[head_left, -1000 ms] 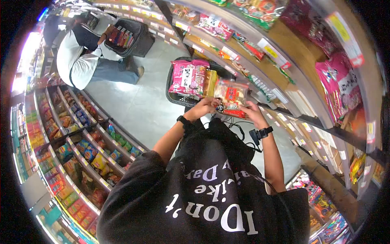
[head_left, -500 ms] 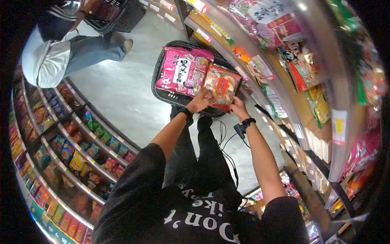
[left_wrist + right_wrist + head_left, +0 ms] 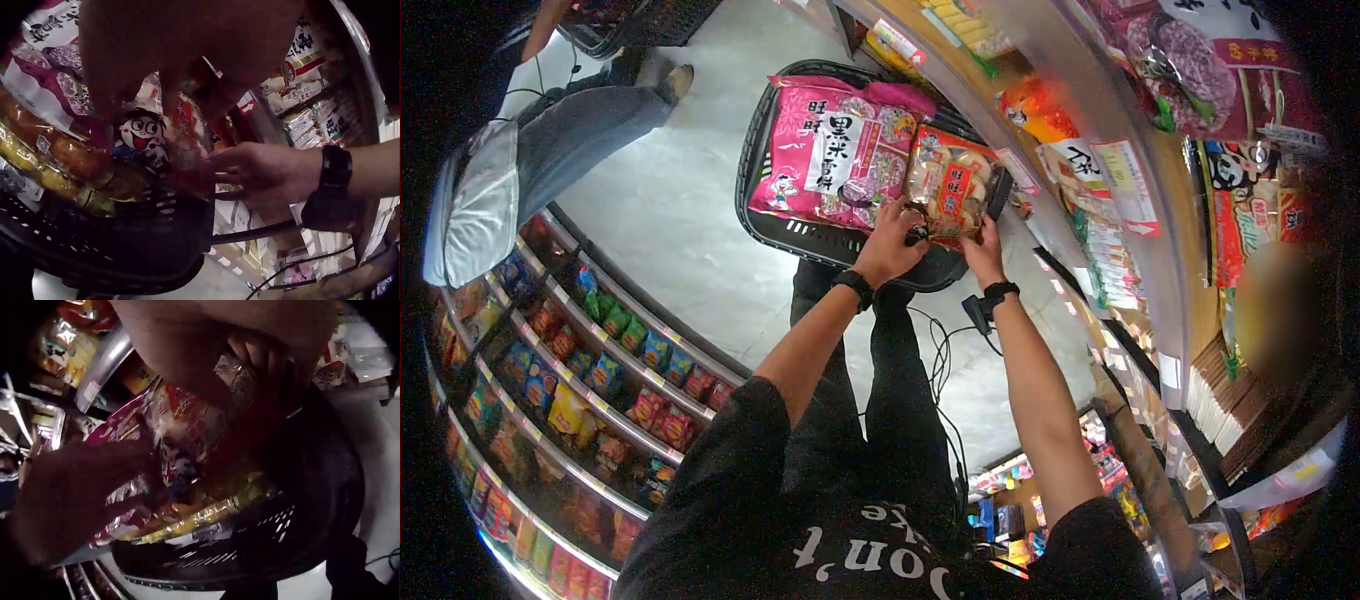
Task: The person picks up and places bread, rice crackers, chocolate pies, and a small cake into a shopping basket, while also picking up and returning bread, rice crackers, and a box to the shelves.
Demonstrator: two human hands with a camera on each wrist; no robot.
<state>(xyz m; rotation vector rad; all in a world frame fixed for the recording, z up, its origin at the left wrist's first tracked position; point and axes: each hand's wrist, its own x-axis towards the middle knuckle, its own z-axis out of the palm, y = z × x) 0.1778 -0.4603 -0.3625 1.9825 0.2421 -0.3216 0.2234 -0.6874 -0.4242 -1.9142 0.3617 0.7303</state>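
A clear and red bag of rice crackers [image 3: 956, 185] lies at the right side of a black shopping basket [image 3: 795, 238]. My left hand [image 3: 890, 248] grips its near left corner, fingers bent over the plastic. At the near right corner, my right hand [image 3: 984, 254] holds the bag's edge; the right wrist view shows its fingers [image 3: 253, 353] curled at the wrapper. A big pink bag of black rice crackers [image 3: 835, 150] fills the left of the basket. Under these bags, the left wrist view shows a yellow-wrapped pack [image 3: 62, 164], mostly hidden from above.
Shelves of snack bags [image 3: 1145, 190] rise close on the right. Racks of small chip bags [image 3: 565, 365] curve along the left. Another person's leg [image 3: 590, 135] and a second basket [image 3: 645, 25] are at the upper left. Loose cables [image 3: 940, 350] hang by my legs.
Both hands have lowered the clear and red cracker bag into the basket, beside the pink bag. The view has tilted down toward the basket, and the other person sits further left in it.
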